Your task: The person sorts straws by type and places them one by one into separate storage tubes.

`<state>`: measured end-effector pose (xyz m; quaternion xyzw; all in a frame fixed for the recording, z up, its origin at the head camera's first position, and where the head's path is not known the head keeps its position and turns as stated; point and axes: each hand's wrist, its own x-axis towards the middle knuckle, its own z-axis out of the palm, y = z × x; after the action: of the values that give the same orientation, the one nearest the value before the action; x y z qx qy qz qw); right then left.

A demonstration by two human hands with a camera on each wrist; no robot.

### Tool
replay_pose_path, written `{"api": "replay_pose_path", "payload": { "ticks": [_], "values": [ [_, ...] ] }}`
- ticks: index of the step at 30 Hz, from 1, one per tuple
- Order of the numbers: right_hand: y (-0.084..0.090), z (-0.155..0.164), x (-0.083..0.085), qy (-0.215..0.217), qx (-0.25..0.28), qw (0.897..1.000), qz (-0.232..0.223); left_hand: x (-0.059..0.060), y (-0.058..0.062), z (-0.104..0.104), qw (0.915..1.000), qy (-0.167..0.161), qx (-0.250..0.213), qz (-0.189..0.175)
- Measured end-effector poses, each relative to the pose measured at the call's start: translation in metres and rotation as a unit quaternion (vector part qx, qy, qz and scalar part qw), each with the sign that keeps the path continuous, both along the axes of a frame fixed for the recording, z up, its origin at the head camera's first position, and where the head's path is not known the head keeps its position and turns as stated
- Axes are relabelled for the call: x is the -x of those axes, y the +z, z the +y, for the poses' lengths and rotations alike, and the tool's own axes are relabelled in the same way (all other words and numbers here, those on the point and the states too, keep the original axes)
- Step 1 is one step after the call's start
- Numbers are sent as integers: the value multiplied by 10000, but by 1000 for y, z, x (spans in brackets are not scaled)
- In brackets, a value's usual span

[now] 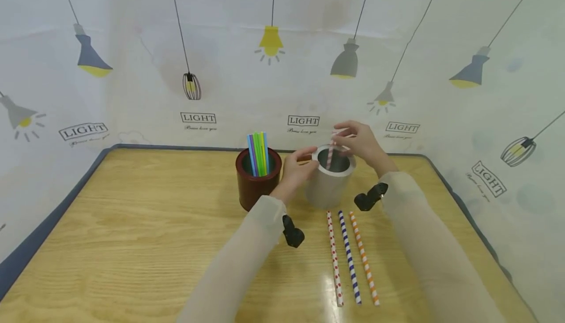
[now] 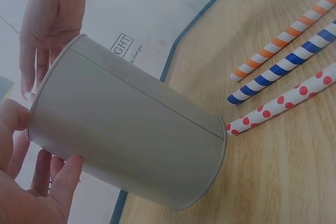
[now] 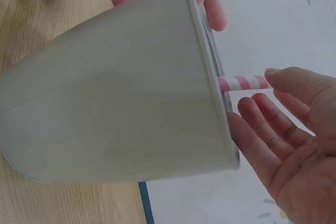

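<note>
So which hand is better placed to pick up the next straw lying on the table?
Probably the right hand. The three straws lie on its side of the grey cup, and it is only placing a pink straw in the cup. The left hand is steadying the cup's rim.

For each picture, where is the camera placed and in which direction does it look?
Head: looks forward and down at the table; both hands hold the grey cup.
Left wrist: beside the cup, facing three straws; left hand shows.
Right wrist: beside the cup, facing its rim; right hand pinches a pink straw.
All share the cup.
</note>
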<state>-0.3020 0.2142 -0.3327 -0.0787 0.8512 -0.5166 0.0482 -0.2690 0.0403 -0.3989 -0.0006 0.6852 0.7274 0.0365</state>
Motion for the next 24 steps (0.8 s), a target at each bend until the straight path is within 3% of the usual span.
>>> {"api": "replay_pose_path", "payload": {
  "ticks": [7, 15, 24],
  "values": [
    [2, 14, -5, 63, -68, 9999, 106, -3, 3, 1, 10000, 63, -17, -12],
    [1, 34, -30, 210, -190, 9996, 90, -5, 3, 1, 9999, 20, -91, -80],
    [-28, 61, -55, 111, -95, 9998, -130, -4, 3, 0, 9999, -22, -108, -96]
  ]
}}
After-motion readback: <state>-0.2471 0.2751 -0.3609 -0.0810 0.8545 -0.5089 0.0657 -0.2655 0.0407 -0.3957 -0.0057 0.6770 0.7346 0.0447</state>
